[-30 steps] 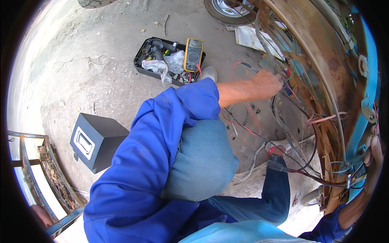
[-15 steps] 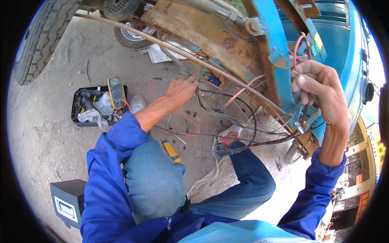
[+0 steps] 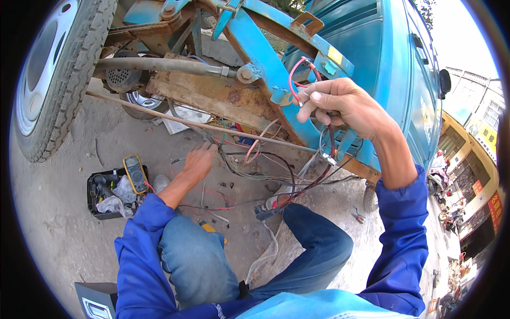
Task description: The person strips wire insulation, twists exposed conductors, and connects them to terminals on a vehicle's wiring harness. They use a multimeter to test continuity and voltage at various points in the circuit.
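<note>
My left hand (image 3: 197,162) is closed low among the loose wires (image 3: 239,173) under the rusty vehicle frame (image 3: 212,93); what its fingers hold is hidden. My right hand (image 3: 340,106) pinches the end of a red wire (image 3: 293,80) beside the blue steel bracket (image 3: 332,64). A metal clamp (image 3: 328,158) hangs on dark cables below that hand. A yellow multimeter (image 3: 135,173) leans in a black tray (image 3: 103,207) of bags and small tools, left of my left hand. A yellow object (image 3: 207,227) lies partly hidden beside my knee.
A large tyre (image 3: 71,74) is at the left, a blue vehicle body (image 3: 393,48) at the upper right. A dark metal box (image 3: 95,303) stands at the lower left. Pliers (image 3: 358,217) lie on the ground. A shopfront (image 3: 473,186) is beyond.
The view has swung up and to the right, bringing the tyre and more blue bodywork in. My right hand has come from the right edge toward the middle, on the red wire.
</note>
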Tool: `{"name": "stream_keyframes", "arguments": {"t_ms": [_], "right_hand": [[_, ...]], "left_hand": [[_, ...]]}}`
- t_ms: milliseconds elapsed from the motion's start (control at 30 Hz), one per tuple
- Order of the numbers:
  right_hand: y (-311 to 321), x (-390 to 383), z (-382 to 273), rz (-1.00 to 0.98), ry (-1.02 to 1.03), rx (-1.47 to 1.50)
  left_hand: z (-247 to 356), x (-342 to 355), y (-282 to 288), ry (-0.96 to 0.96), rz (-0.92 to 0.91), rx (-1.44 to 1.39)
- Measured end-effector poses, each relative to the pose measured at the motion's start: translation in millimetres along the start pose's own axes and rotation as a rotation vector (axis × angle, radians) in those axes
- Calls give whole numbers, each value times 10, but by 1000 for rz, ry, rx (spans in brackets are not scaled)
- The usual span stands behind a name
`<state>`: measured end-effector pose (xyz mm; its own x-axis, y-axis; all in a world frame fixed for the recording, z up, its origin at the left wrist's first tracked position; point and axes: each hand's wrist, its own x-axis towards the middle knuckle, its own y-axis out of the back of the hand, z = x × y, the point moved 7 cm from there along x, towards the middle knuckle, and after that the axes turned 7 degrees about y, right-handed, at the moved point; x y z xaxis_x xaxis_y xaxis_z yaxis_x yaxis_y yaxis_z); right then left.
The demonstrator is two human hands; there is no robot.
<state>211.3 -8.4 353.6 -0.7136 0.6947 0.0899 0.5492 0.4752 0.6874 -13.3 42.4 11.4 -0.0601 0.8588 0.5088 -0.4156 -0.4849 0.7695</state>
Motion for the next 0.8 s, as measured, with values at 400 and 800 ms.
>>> {"name": "stream_keyframes", "arguments": {"t_ms": [400,800], "right_hand": [[8,60,8,-88,-48,-9],[-36,136,-112,-133,9,-122]], "left_hand": [[-102,-76,17,104,-19,-115],[-177,-109,69,162,-20,-255]]}}
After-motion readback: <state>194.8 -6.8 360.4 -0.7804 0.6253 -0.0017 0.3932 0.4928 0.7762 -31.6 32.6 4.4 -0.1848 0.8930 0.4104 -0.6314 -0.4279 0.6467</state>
